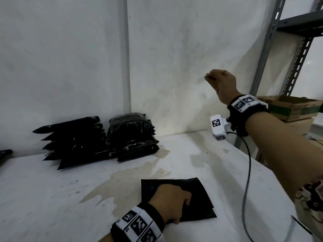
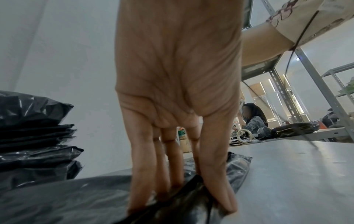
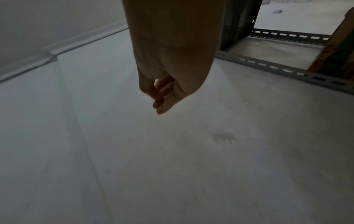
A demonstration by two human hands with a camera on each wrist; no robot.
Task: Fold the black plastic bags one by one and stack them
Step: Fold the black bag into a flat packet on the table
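With the left hand [image 1: 170,199] pinching the folded black bag [image 1: 197,191] at 5 o'clock on the counter [image 1: 52,198], its fingers [image 2: 141,174] should grip every layer before lifting it toward the stacks [image 1: 97,138] at 10 o'clock, while the raised right hand [image 1: 221,82], curled, holds nothing.

My left hand [image 1: 172,199] sits low in the frame's centre, palm down, fingers [image 2: 145,174] pointing downward with the thumb alongside. My right hand [image 1: 221,82] is raised at the upper right, arm outstretched, fingers curled in loosely, holding nothing.
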